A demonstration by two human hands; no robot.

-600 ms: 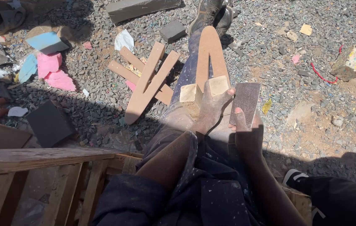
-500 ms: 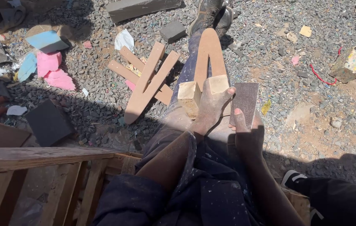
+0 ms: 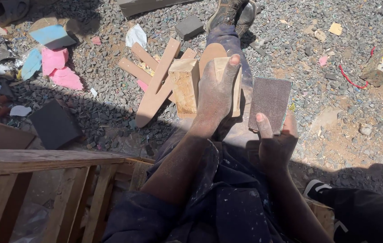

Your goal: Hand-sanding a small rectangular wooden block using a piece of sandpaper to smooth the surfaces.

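In the head view, the left hand (image 3: 216, 96) is closed around a wooden cutout (image 3: 187, 87), raised above the outstretched leg (image 3: 232, 40). The right hand (image 3: 276, 141) grips a dark sanding block (image 3: 270, 99) just beside it, over the gravel (image 3: 326, 112).

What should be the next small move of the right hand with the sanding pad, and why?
Probably bring the right hand leftward so the dark sanding pad meets the cut wooden piece. The left hand grips that piece tilted up over the lap, its pale end faces showing, while the pad is held beside it, apart and not touching.
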